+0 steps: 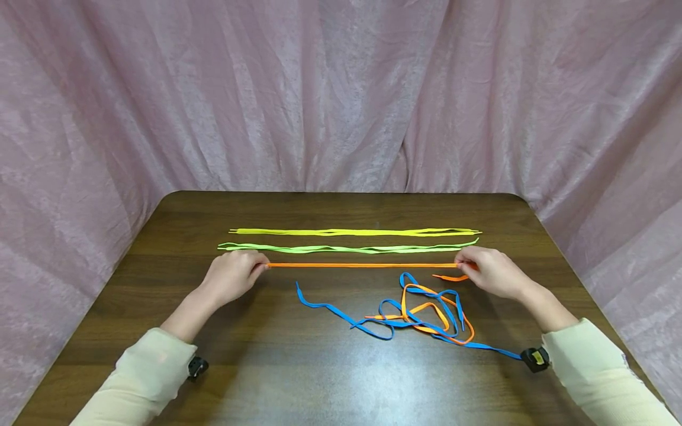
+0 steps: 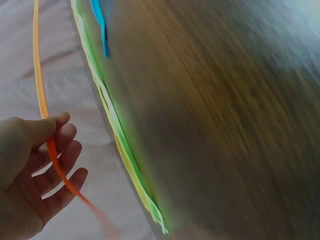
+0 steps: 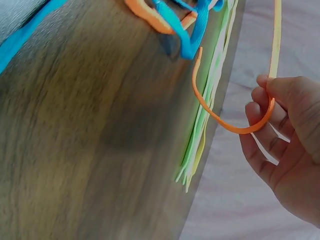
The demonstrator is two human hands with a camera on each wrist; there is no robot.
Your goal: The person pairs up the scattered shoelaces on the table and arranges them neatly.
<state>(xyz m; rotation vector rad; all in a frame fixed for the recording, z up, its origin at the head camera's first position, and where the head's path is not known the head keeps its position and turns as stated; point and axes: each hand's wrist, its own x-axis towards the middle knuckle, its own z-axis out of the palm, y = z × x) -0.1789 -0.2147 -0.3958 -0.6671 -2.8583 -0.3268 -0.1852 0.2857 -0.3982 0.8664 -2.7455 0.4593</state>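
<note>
An orange shoelace [image 1: 362, 265] is stretched straight from side to side between both hands. My left hand [image 1: 235, 276] pinches it between thumb and forefinger; in the left wrist view its loose end trails down across the other fingers. At the other side my right hand [image 1: 492, 271] pinches the lace the same way, and a free end [image 3: 235, 129] curves out below those fingers. Just beyond the stretched lace lies a green shoelace [image 1: 346, 249], laid lengthwise in strands. Behind that, a yellow shoelace [image 1: 351, 232] runs parallel to it.
Nearer the body, a blue shoelace [image 1: 326, 306] lies loosely tangled with another orange shoelace [image 1: 467, 335] on the brown wooden table [image 1: 256, 367]. One blue end reaches toward the right wrist camera [image 1: 534, 359]. A pink curtain [image 1: 341, 106] hangs behind the table.
</note>
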